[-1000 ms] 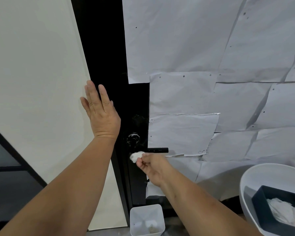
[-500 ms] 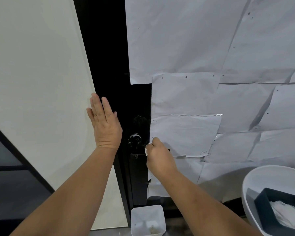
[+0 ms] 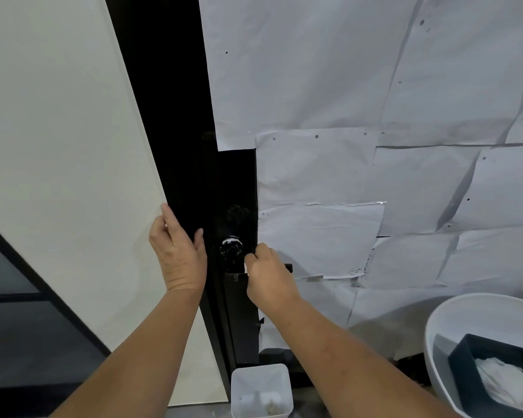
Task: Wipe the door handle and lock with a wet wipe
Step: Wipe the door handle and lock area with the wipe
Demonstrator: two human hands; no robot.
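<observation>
Two-handed at the black door [image 3: 236, 176]: gripping with the left hand [image 3: 178, 254] the edge where the white panel [image 3: 58, 146] meets the black frame [image 3: 163, 101], fingers curling over that edge, thumb lying on the dark strip. Pinching a wadded wet wipe [image 3: 245, 267] in the right hand [image 3: 269, 279], fingers clenched round it, letting only a small white scrap show at the knuckles. Pressing that wipe against the inner end of the black door handle [image 3: 289, 268], just below and to the right of the round lock [image 3: 231, 247]; covering most of the lever, leaving only its tip poking out beyond the hand. Flanking the lock with both hands, white glints speckling its face; not plainly touching it with either. Facing pale paper sheets [image 3: 314, 86] overlapping across the door to the right of the handle. Looking down past both forearms onto a small white bin [image 3: 261, 390] on the floor beneath the handle and, at lower right, onto a round white tub [image 3: 453, 315] holding a dark tray [image 3: 465, 357] with crumpled white wipes [image 3: 507, 384] inside.
</observation>
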